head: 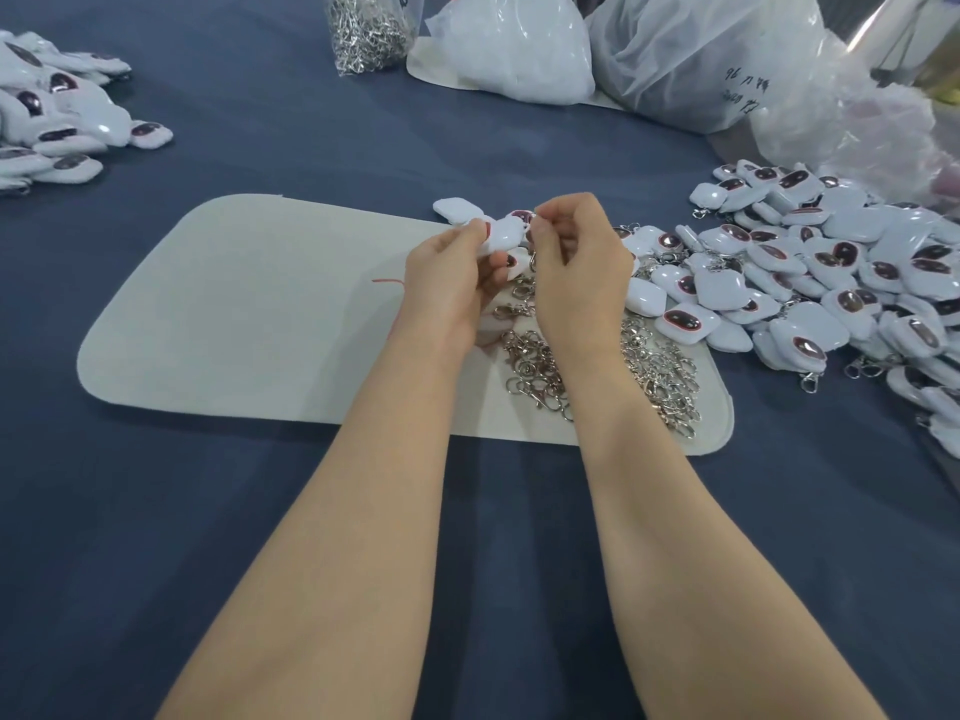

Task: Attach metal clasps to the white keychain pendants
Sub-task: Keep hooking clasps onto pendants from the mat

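Above the grey felt mat [249, 314], my left hand [449, 278] grips a white keychain pendant [503, 234] with a dark oval window. My right hand [576, 267] pinches a small metal clasp at the pendant's right corner; the clasp is mostly hidden by my fingers. Another white pendant [453, 208] lies just beyond my left hand. Loose metal clasps [660, 371] are heaped on the mat under and right of my wrists. A large pile of white pendants [831, 283] spreads out at the right.
A second pile of pendants [57, 116] lies at the far left on the blue cloth. At the back stand a clear bag of metal clasps [366, 31] and several white plastic bags [701, 59]. A red thread [387, 281] lies on the mat.
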`<state>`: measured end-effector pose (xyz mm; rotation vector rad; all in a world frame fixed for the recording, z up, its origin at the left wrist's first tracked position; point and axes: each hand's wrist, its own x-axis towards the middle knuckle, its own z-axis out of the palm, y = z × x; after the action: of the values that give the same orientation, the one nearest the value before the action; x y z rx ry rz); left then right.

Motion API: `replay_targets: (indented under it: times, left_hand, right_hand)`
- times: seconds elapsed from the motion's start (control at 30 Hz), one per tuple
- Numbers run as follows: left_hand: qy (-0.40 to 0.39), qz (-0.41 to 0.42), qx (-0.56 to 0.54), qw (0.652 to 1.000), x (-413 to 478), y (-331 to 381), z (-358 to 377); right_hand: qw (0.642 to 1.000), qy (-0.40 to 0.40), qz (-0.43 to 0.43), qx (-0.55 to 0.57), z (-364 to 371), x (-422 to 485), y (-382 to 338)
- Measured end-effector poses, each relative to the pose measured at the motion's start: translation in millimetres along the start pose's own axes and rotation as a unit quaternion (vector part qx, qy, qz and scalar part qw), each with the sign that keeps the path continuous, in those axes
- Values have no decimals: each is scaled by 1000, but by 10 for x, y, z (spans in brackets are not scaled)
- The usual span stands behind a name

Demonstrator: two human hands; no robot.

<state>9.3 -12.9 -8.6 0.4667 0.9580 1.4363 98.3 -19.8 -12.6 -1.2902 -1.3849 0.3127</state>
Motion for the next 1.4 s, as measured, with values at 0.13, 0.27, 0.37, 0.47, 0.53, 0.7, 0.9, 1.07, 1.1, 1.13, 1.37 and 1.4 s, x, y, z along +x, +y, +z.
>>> replay_targets:
  times: [0.13,0.27,0.37,0.47,0.53,0.7,0.9,1.07,1.1,1.13,1.37,1.4]
  left_hand:
    - [48,114,113,986,12,-9,-7]
    - [56,246,275,928,-45,-44,-3]
    - [44,279,305,909,-54,-60,17]
    - [51,178,181,966,-24,-48,17]
    - [34,72,64,995,-10,-26,9]
    - [0,-53,-78,996,-21,15,-4]
    - [-7,-85,-101,991,-44,27,6]
    - [19,1,-39,999,-32,25,8]
    - [25,47,-2,999,-24,16,4]
    - [32,105,59,992,-15,3,-4]
    - [27,337,317,886,-79,-71,25]
    - [35,304,280,910,-61,-65,27]
  right_hand:
    - [997,-41,-15,-62,1,-3,30]
    - [994,-71,0,-81,20,-8,64]
    - [994,-76,16,-70,25,-11,72]
    - [995,-81,16,-63,34,-4,65]
    - [996,-71,22,-40,32,4,56]
    - [999,-14,35,38,37,16,12]
    - [999,36,1,14,27,10,-28]
    - [998,-3,-18,-56,2,17,7]
    - [997,-14,-19,-68,4,16,19]
    - [996,-26,-19,-81,8,15,33]
    - [997,-55,20,-57,7,-7,50]
    - [997,-54,34,-37,7,-3,41]
